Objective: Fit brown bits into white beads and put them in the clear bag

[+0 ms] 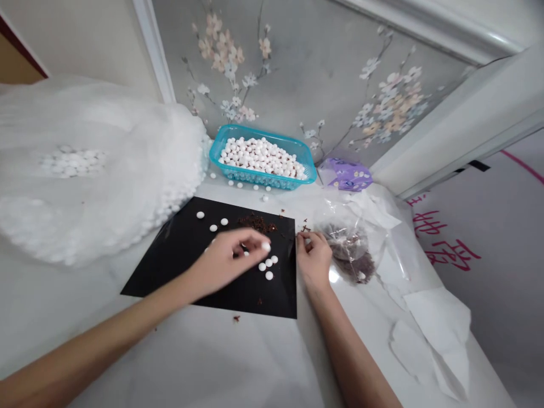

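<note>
A small white ball (266, 247) is pinched between the fingertips of my left hand (227, 258), above a black sheet (170, 266). Several more white balls (269, 275) lie on the sheet, some partly hidden behind that hand. Small dark-brown pieces (257, 223) form a loose heap near the sheet's far edge. Just past the sheet's right edge, my right hand (314, 258) rests low with thumb and fingers drawn together. Whatever they hold is too small to make out. A few brown bits (305, 228) lie by its fingertips.
A blue basket (312, 164) full of white balls stands against the wall. At left bulges a big translucent bag (127, 187) of balls. On the right are a clear bag of brown pieces (357, 266), a purple packet (348, 173) and white tissue (442, 317).
</note>
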### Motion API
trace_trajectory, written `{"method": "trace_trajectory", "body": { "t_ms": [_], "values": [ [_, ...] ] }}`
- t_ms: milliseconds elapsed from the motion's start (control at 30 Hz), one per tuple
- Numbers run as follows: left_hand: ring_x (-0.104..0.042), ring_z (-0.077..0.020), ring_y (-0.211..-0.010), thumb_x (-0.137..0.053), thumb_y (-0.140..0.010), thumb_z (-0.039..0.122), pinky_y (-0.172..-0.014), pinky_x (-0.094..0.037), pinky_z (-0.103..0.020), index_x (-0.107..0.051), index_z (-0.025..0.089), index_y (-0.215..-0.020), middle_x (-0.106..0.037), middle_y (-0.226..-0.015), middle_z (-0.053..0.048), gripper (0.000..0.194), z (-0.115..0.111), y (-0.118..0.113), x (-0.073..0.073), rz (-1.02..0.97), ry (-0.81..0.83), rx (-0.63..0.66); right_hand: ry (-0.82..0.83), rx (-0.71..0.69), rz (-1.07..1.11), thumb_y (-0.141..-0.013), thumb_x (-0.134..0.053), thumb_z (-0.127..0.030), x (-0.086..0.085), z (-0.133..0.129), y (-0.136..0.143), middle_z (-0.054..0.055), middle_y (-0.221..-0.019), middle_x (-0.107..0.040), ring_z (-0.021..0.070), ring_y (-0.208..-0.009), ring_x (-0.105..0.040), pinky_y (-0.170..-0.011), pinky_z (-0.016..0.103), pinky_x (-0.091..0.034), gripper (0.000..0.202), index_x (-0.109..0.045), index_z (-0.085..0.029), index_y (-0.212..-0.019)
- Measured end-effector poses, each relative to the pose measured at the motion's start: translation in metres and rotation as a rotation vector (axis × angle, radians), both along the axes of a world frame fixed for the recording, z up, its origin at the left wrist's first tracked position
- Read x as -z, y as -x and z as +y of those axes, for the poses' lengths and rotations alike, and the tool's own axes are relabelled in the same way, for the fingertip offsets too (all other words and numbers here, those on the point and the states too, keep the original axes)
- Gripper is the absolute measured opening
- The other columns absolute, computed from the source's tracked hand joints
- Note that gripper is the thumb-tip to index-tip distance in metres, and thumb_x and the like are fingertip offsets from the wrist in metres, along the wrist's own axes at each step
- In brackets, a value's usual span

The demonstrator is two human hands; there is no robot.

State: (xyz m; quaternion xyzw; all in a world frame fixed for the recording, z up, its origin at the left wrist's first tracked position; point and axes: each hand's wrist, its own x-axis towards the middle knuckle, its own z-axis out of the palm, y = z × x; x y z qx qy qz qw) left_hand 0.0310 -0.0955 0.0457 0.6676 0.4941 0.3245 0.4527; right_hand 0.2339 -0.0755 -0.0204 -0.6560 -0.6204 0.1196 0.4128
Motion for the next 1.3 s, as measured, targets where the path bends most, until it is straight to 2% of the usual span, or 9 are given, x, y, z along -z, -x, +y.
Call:
{"method": "trace_trajectory", "body": {
  "t_ms": [100,233,333,433,667,833,1000,1100,1300],
  "values": [
    [-0.061,-0.0139,-0.072,-0.056,-0.079,0.035,-0.062,-0.046,-0.022,-0.066,0.022,-0.091,-0.067,-0.082,-0.002,0.020,-0.037,-0.014,0.009,-0.122,0.171,0.170,0.002,0.057,0.017,-0.084,-0.045,-0.032,-0.002,-0.003,0.002,0.006,-0.079,-0.059,0.0134,-0.055,-0.050,-0.060,0.030,-0.043,0.024,-0.060,-0.014,-0.080],
    [-0.061,-0.0142,-0.076,-0.057,-0.078,0.030,-0.067,-0.049,-0.023,-0.066,0.021,-0.092,-0.066,-0.088,-0.004,0.018,-0.056,-0.020,0.024,-0.255,0.226,0.135,-0.018,0.097,0.141,-0.089,-0.040,-0.034,-0.007,-0.012,0.009,0.006,-0.089,-0.064,0.0134,-0.060,-0.056,-0.058,0.027,-0.044,0.022,-0.053,-0.017,-0.092],
    [-0.061,-0.0144,-0.077,-0.058,-0.078,0.027,-0.069,-0.049,-0.024,-0.065,0.020,-0.092,-0.066,-0.087,-0.004,0.017,-0.056,-0.020,0.028,-0.266,0.187,0.006,-0.094,0.079,0.158,-0.088,-0.044,-0.032,-0.012,-0.019,0.015,0.005,-0.092,-0.064,0.0139,-0.069,-0.059,-0.059,0.026,-0.047,0.019,-0.056,-0.018,-0.093],
    [-0.060,-0.0137,-0.073,-0.060,-0.077,0.029,-0.068,-0.049,-0.024,-0.066,0.020,-0.090,-0.065,-0.079,-0.002,0.017,-0.054,-0.018,0.029,-0.262,0.172,-0.119,-0.142,-0.022,0.165,-0.085,-0.049,-0.028,-0.018,-0.025,0.023,0.005,-0.092,-0.064,0.0143,-0.075,-0.060,-0.060,0.025,-0.050,0.017,-0.062,-0.019,-0.093],
    [-0.059,-0.0129,-0.083,-0.062,-0.076,0.031,-0.078,-0.048,-0.024,-0.064,0.022,-0.092,-0.063,-0.088,0.000,0.018,-0.050,-0.014,0.037,-0.384,0.209,-0.314,-0.091,-0.233,0.272,-0.079,-0.059,-0.020,-0.027,-0.039,0.042,0.005,-0.087,-0.066,0.0128,-0.071,-0.062,-0.057,0.023,-0.052,0.013,-0.069,-0.019,-0.087],
    [-0.060,-0.0125,-0.083,-0.064,-0.074,0.030,-0.078,-0.048,-0.023,-0.065,0.022,-0.092,-0.064,-0.088,0.000,0.019,-0.050,-0.014,0.039,-0.441,0.250,-0.330,-0.108,-0.279,0.325,-0.078,-0.058,-0.016,-0.032,-0.045,0.047,0.004,-0.086,-0.066,0.0094,-0.060,-0.058,-0.052,0.022,-0.050,0.014,-0.069,-0.019,-0.086],
    [-0.060,-0.0121,-0.078,-0.067,-0.071,0.027,-0.074,-0.048,-0.023,-0.065,0.020,-0.087,-0.064,-0.082,0.000,0.017,-0.050,-0.016,0.038,-0.439,0.244,-0.314,-0.082,-0.234,0.390,-0.077,-0.061,-0.016,-0.032,-0.047,0.048,0.001,-0.077,-0.066,0.0053,-0.044,-0.046,-0.045,0.020,-0.044,0.010,-0.064,-0.020,-0.086],
    [-0.060,-0.0116,-0.077,-0.068,-0.070,0.025,-0.072,-0.048,-0.022,-0.061,0.020,-0.090,-0.063,-0.078,0.001,0.022,-0.050,-0.017,0.038,-0.457,0.255,-0.323,-0.063,-0.243,0.431,-0.078,-0.060,-0.016,-0.032,-0.049,0.049,0.001,-0.083,-0.067,0.0050,-0.044,-0.047,-0.044,0.019,-0.043,0.014,-0.057,-0.020,-0.091],
    [-0.060,-0.0105,-0.075,-0.066,-0.072,0.029,-0.074,-0.048,-0.022,-0.060,0.018,-0.080,-0.063,-0.076,0.001,0.015,-0.047,-0.016,0.036,-0.508,0.299,-0.322,-0.068,-0.355,0.383,-0.080,-0.056,-0.013,-0.029,-0.053,0.051,0.001,-0.085,-0.065,0.0057,-0.047,-0.049,-0.046,0.020,-0.042,0.017,-0.050,-0.022,-0.092]
  ]
}}
